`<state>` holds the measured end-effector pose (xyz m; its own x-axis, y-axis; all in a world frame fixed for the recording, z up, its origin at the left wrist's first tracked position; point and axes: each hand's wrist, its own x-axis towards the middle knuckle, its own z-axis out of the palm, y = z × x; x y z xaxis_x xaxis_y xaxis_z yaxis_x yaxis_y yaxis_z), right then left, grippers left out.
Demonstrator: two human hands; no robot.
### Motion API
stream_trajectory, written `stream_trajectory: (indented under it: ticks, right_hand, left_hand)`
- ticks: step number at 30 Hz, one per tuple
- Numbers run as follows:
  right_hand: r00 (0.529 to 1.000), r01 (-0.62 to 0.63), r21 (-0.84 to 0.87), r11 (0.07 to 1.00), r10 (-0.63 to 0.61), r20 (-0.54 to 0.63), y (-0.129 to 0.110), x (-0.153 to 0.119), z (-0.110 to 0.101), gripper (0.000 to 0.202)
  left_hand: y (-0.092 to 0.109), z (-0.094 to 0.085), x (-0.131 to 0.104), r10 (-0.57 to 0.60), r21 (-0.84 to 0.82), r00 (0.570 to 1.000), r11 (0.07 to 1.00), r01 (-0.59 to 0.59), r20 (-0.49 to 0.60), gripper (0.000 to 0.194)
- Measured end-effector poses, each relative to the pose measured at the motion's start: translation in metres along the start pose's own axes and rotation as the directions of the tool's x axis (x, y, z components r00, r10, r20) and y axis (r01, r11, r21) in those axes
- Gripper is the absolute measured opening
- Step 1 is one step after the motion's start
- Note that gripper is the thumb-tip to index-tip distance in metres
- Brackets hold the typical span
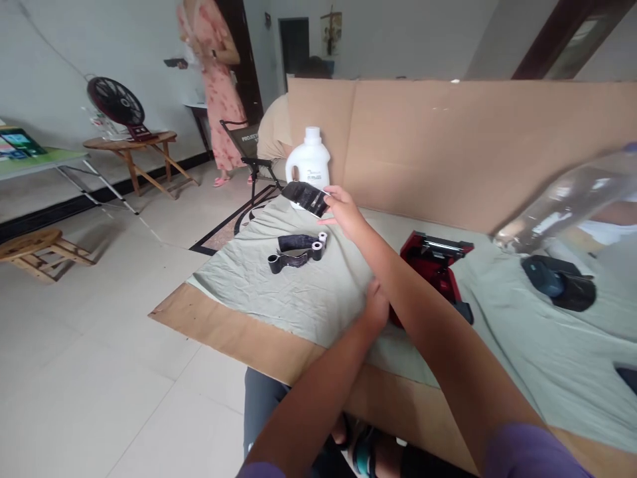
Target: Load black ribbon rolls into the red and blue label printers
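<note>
My right hand (341, 207), its arm stretched across the table, grips the edge of a flat, dark, glossy rectangular item (306, 198) in front of a white jug (311, 159). Below the right forearm, my left hand (377, 305) is beside an open red and black case (432, 265); its fingers are mostly hidden by the arm. Rolls of black ribbon on white and black cores (296, 252) lie on the pale green cloth (279, 299), left of both hands.
Cardboard (423, 146) stands upright behind the cloth. To the right are a large clear plastic bottle (562, 196) and a dark device (560, 282). A fan (117, 101) sits on a wooden table at left, near a standing person (213, 79) and a folding chair (249, 143).
</note>
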<state>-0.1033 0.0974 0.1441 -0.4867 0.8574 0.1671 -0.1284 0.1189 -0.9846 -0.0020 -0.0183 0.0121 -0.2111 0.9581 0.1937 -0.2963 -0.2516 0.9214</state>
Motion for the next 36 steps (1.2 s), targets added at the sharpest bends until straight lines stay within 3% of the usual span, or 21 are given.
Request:
stream_trajectory:
  ticks: [4, 7, 11, 15, 17, 20, 24, 29, 33, 36]
  right_hand:
    - [0.998, 0.024, -0.030, 0.999, -0.023, 0.065, -0.038, -0.072, -0.049, 0.033]
    - [0.990, -0.002, -0.143, 0.990, 0.022, 0.140, -0.058, -0.127, -0.097, 0.032]
    - [0.959, -0.012, -0.397, 0.918, 0.123, 0.257, -0.069, -0.179, -0.164, 0.025]
    - [0.967, 0.002, -0.707, 0.707, 0.180, 0.182, -0.059, -0.199, -0.204, 0.031]
    - [0.974, 0.030, -0.814, 0.581, 0.165, 0.154, -0.049, -0.201, -0.210, 0.034]
    - [0.983, 0.046, -0.897, 0.439, 0.137, 0.118, -0.032, -0.197, -0.206, 0.037]
    - [0.984, -0.008, -0.942, 0.335, 0.168, 0.051, -0.013, -0.187, -0.198, 0.039]
    - [0.991, -0.027, -0.930, 0.366, 0.134, 0.024, 0.006, -0.172, -0.197, 0.036]
    - [0.997, -0.041, -0.904, 0.425, 0.083, -0.006, 0.010, -0.176, -0.197, 0.026]
    - [0.999, -0.025, -0.837, 0.546, -0.024, -0.046, 0.002, -0.195, -0.203, 0.009]
  left_hand:
    - [0.005, -0.001, -0.004, 0.069, -0.037, 0.998, 0.997, -0.069, 0.002, 0.032]
    - [0.005, -0.002, -0.009, 0.218, 0.128, 0.976, 0.968, -0.216, -0.006, 0.031]
    - [0.003, -0.001, -0.015, 0.432, 0.390, 0.900, 0.841, -0.376, -0.063, 0.048]
    - [0.004, -0.001, -0.022, 0.590, 0.478, 0.798, 0.668, -0.570, 0.127, 0.077]
    - [0.007, 0.001, -0.026, 0.610, 0.519, 0.752, 0.571, -0.635, 0.249, 0.076]
    - [0.012, 0.003, -0.030, 0.589, 0.572, 0.733, 0.490, -0.658, 0.339, 0.055]
    - [0.016, 0.005, -0.032, 0.593, 0.595, 0.696, 0.407, -0.693, 0.405, 0.030]
    - [0.019, 0.007, -0.034, 0.617, 0.575, 0.653, 0.365, -0.732, 0.439, 0.016]
    - [0.019, 0.009, -0.036, 0.566, 0.605, 0.686, 0.368, -0.706, 0.457, 0.015]
    - [0.020, 0.009, -0.037, 0.557, 0.609, 0.695, 0.375, -0.699, 0.454, 0.017]
